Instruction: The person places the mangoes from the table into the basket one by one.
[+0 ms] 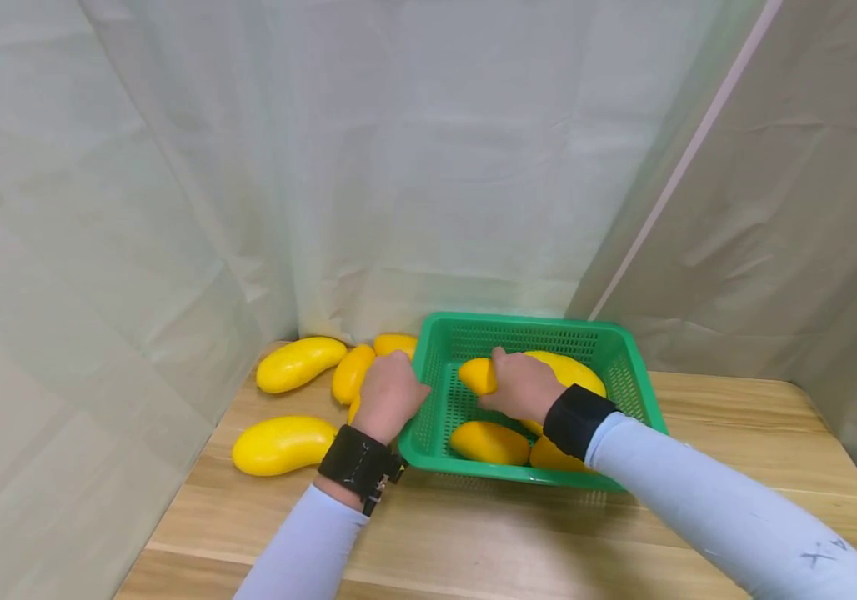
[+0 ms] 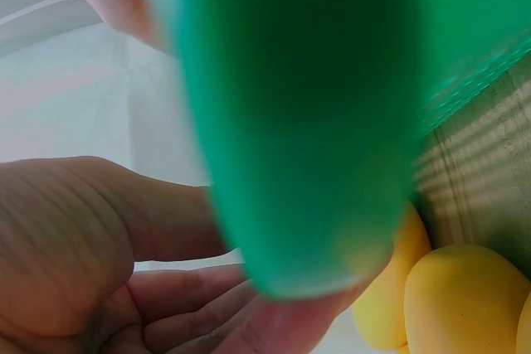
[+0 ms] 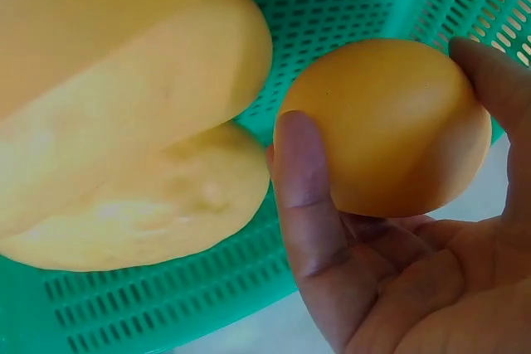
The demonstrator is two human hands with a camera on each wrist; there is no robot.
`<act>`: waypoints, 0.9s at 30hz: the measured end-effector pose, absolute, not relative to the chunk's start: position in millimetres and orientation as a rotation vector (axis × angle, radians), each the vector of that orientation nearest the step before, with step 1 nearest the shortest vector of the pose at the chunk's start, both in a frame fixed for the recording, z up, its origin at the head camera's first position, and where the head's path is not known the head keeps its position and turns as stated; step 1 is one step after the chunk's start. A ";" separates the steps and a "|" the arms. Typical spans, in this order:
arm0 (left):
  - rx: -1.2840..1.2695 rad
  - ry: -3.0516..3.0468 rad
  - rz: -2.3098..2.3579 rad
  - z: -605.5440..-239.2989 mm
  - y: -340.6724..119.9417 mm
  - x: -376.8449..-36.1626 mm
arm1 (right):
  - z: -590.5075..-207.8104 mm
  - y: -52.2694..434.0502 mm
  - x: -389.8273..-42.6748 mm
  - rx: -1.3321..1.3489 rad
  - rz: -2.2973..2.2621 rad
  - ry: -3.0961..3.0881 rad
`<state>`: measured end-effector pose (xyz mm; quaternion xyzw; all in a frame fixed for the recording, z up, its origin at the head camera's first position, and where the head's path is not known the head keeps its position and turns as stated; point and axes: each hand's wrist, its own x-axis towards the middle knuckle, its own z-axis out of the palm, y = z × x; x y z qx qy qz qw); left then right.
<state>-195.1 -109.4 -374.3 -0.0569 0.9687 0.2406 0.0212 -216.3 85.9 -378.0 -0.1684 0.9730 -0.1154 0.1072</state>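
Observation:
A green plastic basket [image 1: 533, 321] with slotted walls stands on the wooden table, holding several yellow mangoes. My left hand [image 1: 389, 393] grips its left rim; in the left wrist view, the thumb and fingers lie on either side of the blurred green rim. Inside the basket, my right hand [image 1: 522, 386] holds an orange-yellow mango [image 3: 382, 126] between thumb and fingers. Larger yellow mangoes [image 3: 158, 97] lie beside it, partly hidden by my right wrist. Two smaller mangoes, one of them this mango [image 1: 490, 442], rest along the basket's near side.
Left of the basket, several mangoes lie on the table [image 1: 436, 542], among them a long one [image 1: 283, 446] near the front and another [image 1: 301, 364] at the back. My left hand partly covers some. Pale sheeting [image 1: 436, 167] hangs behind and at both sides.

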 end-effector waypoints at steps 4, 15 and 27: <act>-0.171 3.006 0.747 -373.8 -108.9 -194.3 | -378.1 80.1 -215.8 -0.509 -0.292 2.872; -0.169 3.023 0.710 -371.1 -107.6 -191.3 | -384.6 66.7 -213.0 -0.575 -0.203 2.853; -0.187 3.005 0.704 -370.8 -106.5 -192.0 | -395.7 61.9 -214.7 -0.519 -0.174 2.785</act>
